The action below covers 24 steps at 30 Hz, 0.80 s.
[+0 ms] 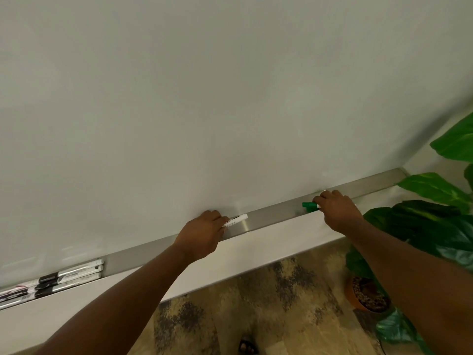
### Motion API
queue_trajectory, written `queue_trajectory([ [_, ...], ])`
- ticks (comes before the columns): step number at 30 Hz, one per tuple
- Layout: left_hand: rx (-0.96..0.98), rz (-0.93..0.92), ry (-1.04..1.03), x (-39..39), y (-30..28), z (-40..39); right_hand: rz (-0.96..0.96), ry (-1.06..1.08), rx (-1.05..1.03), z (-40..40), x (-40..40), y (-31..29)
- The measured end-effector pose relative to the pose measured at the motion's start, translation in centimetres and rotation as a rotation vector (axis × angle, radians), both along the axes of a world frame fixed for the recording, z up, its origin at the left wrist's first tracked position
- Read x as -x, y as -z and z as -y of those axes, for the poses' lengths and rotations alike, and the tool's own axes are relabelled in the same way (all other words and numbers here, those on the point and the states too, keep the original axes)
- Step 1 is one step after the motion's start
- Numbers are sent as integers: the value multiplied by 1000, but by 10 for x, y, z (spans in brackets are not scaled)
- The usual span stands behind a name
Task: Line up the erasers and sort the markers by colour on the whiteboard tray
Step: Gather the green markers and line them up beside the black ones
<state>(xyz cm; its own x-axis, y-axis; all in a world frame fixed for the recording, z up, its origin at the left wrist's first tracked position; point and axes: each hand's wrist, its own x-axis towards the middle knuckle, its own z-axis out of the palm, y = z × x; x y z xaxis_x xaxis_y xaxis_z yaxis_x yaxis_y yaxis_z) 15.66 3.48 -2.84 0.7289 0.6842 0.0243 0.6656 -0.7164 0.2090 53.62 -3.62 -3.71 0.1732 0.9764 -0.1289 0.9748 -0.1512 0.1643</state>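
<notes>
Two markers in hand over a long metal tray [268, 216] running along the foot of a blank whiteboard [204, 98]. In the left hand [202, 235], a white-barrelled marker [236, 220] with dark print on its side, blunt end jutting right, lying just above the tray; fingers [217, 222] curled shut around its near end, cap colour hidden inside the grip. In the right hand [337, 210], a marker with a green cap [309, 205] pointing left, a sliver of white barrel showing at the fingertips, the rest buried in the closed fist; held low over the tray, well apart from the first. Far left on the tray, a bundle of markers [51, 284] lying side by side lengthwise, white barrels with black caps or bands, touching one another. Between that bundle and the left hand, bare metal. Big green plant leaves [435, 221] crowding the right end of the tray, in a terracotta pot [358, 301] on the wood-patterned floor [256, 303].
</notes>
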Motion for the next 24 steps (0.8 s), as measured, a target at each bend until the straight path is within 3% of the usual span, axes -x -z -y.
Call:
queue_trajectory([
  [8,1,-12,-38,32,4,13,-112,-351,-300,0,69,-6],
  [14,-39,-9,-64,65,2,16,-159,-528,-317,-14,142,-20],
  [24,-43,-108,-268,143,6,28,-258,-708,-159,-36,257,-17],
])
